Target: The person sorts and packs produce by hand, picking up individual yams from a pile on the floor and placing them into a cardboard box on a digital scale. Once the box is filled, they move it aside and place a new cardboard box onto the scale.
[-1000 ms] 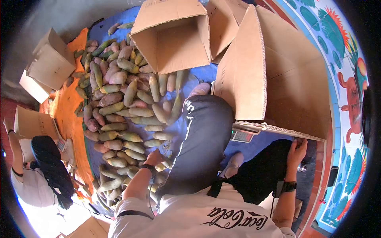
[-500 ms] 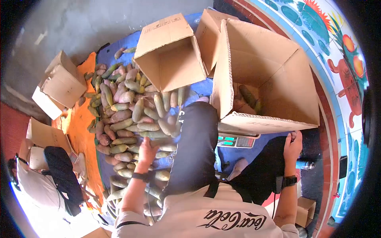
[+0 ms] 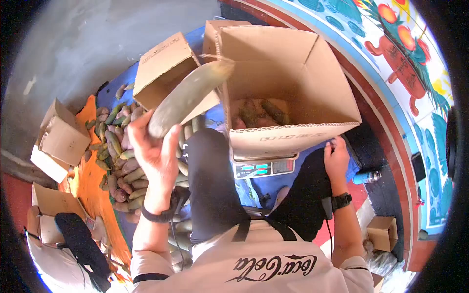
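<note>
My left hand [image 3: 157, 156] holds a long pale green radish [image 3: 188, 95] by its lower end, raised at a slant with its tip beside the left wall of a large open cardboard box [image 3: 293, 132]. Several radishes [image 3: 273, 111] lie on the floor of that box. Beneath the box is a scale [image 3: 264, 169] with lit green displays. My right hand [image 3: 336, 158] rests at my knee near the box's front right corner, its fingers curled together with nothing visible in them. A pile of green and pinkish radishes [image 3: 117, 141] is left of my leg.
Another open box [image 3: 166, 66] lies tipped behind the pile. Further left, a box [image 3: 63, 134] stands by the orange sheet [image 3: 85, 161]. A seated person [image 3: 58, 254] is at the lower left. A blue can [image 3: 366, 177] and a small box [image 3: 382, 232] are at my right.
My left hand has lifted a radish off the pile and brought it up toward the large box. My view has shifted right. My right hand stays by the knee.
</note>
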Demonstrator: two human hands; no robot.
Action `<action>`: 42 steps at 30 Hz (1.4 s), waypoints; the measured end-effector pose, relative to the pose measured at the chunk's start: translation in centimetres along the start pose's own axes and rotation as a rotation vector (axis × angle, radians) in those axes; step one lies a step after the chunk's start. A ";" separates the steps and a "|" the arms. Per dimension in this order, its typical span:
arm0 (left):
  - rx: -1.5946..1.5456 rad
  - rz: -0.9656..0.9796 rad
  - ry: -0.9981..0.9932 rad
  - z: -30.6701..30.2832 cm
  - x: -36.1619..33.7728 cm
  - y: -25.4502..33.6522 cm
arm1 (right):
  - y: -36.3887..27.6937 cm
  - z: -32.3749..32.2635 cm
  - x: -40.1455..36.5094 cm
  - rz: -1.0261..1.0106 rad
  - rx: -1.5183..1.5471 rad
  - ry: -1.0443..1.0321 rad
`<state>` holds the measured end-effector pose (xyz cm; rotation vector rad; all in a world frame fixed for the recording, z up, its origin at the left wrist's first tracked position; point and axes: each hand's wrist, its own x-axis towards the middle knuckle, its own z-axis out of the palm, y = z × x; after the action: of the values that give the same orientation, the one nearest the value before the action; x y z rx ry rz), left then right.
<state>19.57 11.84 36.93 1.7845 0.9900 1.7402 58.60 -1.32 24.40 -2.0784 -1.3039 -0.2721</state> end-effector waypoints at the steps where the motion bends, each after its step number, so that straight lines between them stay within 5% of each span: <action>1: -0.052 -0.047 -0.049 1.5 0.3 0.9 | -0.1 -0.3 0.1 0.008 -0.012 0.000; 3: -0.048 0.085 -0.180 4.2 1.1 0.6 | -0.6 -0.5 0.2 0.029 -0.016 -0.030; 6: -0.344 -0.131 -0.300 6.8 0.4 0.0 | -0.5 -0.8 0.1 -0.003 -0.042 -0.025; 11: -0.110 -0.019 -0.331 5.2 -0.5 -2.0 | -0.3 -1.2 -0.1 -0.045 -0.038 -0.012; 19: -0.007 -0.295 -0.176 -1.1 -3.3 -8.4 | -0.5 -0.7 0.2 -0.082 -0.032 0.003; 21: 0.339 -0.268 -0.280 -3.2 -4.9 -11.2 | -0.5 -0.6 0.2 -0.090 -0.010 0.023; 31: 0.636 -0.581 -0.540 -11.0 -16.2 -22.0 | -0.3 -0.4 0.2 -0.066 -0.027 0.007; 33: 0.611 -0.849 -0.592 -12.7 -19.5 -25.7 | -0.4 -0.4 0.3 -0.067 -0.025 0.000; 34: 0.563 -0.641 -0.706 -15.9 -24.2 -32.9 | -0.4 -0.5 0.2 -0.044 -0.030 -0.014; 37: 0.471 -0.954 -0.567 -14.2 -25.8 -31.6 | -0.4 -0.3 0.3 -0.026 -0.037 -0.028; 42: 0.574 -0.937 -0.594 -13.4 -27.7 -32.9 | -0.1 -0.2 0.2 -0.032 -0.067 -0.031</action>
<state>2.15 9.81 -4.57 1.5387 1.7355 0.3449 58.68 -1.24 24.70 -2.1263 -1.3649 -0.3031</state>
